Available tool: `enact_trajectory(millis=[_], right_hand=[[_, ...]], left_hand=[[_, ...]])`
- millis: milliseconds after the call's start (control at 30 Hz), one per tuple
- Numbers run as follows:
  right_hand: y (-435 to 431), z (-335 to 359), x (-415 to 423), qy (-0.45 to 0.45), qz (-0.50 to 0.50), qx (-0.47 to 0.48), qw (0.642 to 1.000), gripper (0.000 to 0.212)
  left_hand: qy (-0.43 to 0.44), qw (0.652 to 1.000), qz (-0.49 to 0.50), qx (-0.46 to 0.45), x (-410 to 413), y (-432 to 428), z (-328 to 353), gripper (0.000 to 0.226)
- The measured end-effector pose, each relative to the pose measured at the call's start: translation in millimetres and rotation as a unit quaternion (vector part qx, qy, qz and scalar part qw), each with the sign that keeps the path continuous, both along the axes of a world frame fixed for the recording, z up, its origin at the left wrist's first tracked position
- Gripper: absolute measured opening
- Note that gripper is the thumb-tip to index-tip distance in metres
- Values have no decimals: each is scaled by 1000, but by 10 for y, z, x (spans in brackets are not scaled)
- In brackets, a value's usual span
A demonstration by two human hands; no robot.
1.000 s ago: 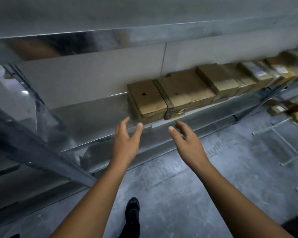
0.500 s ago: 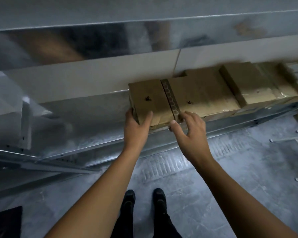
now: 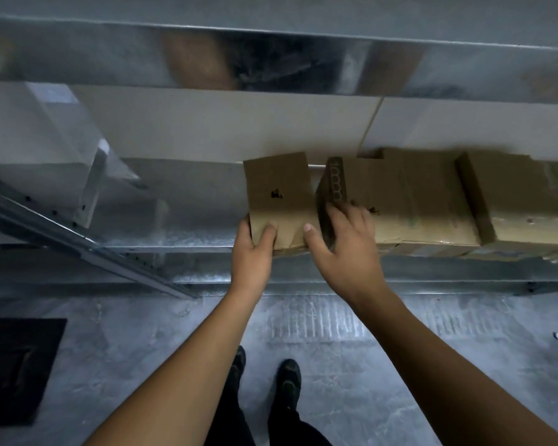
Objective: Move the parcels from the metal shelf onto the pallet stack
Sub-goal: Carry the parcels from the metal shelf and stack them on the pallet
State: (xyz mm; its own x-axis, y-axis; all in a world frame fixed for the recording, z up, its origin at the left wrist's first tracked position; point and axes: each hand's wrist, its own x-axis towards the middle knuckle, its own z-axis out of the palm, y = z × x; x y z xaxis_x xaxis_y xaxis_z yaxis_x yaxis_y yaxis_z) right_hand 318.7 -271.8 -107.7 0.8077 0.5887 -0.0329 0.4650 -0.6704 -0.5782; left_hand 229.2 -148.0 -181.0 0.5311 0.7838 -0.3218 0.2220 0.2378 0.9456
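Your left hand (image 3: 253,252), your right hand (image 3: 342,249), both gripping a small brown cardboard parcel (image 3: 277,194), on the grey metal shelf (image 3: 190,233) edge — larger cardboard box (image 3: 400,201) beside

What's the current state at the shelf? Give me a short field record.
target: end parcel, on metal shelf
left hand: grips its left front corner
right hand: thumb on its top, fingers on neighbour parcel; grip unclear
gap: end parcel apart from neighbour parcel
pallet stack: not in view

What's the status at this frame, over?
Left hand and right hand grip the end parcel at its front corners. It sits on the metal shelf. Neighbouring parcel close on its right, narrow gap.
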Motion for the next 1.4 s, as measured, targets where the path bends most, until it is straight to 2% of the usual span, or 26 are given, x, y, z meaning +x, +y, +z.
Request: enact_trajectory(millis=[133, 267, 367, 467, 600, 800, 1000, 1400], right_hand=[[16, -27, -50, 8, 29, 7, 1000, 69], [60, -61, -105, 71, 73, 19, 995, 66], [129, -57, -249, 112, 101, 53, 987, 58], [239, -6, -463, 121, 125, 73, 982, 53], [470, 97, -907, 135, 182, 83, 970, 59], [972, 236, -1897, 153, 294, 109, 937, 68], [1593, 383, -3166, 165, 358, 138, 909, 62], [2662, 612, -5767, 224, 485, 161, 830, 55]], left_hand=[[-43, 997, 37, -56, -192, -82, -8, 31], [-81, 991, 42, -101, -398, -185, 24, 26], [-99, 988, 59, -99, -647, -265, 62, 25], [-116, 985, 98, -82, -968, -274, 119, 34], [-131, 975, 170, -47, -1468, -160, 252, 39], [-132, 948, 288, 3, -2491, 147, 532, 43], [-141, 916, 371, 60, -3778, 473, 820, 44], [-97, 854, 487, 153, -6357, 1065, 1212, 47]])
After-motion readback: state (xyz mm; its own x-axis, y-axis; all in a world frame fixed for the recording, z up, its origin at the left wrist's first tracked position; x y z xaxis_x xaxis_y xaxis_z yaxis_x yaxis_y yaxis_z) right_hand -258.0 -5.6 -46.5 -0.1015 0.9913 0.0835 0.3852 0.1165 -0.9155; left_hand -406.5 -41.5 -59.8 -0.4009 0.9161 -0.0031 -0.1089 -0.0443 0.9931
